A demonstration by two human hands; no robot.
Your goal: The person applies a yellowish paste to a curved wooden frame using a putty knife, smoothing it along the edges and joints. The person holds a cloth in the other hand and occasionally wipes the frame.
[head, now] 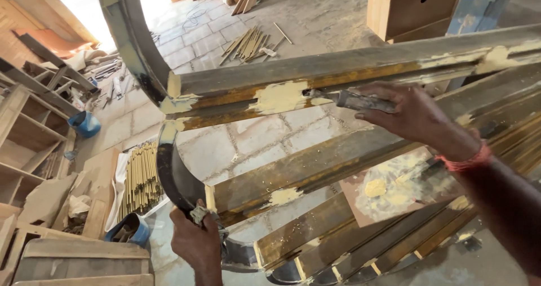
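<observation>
Head view | right hand (414, 114) closed on putty knife (352, 100), blade at the filler patch (280, 96) on the upper rail | left hand (194, 241) clamped round the dark curved frame (169, 176), rag pinched | frame looks heavy, rigid; grip bare rails, not wet filler.

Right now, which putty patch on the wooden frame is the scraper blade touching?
The large pale patch on the top rail, where the right hand presses the scraper; the lower rail's smaller patch lies untouched.
</observation>
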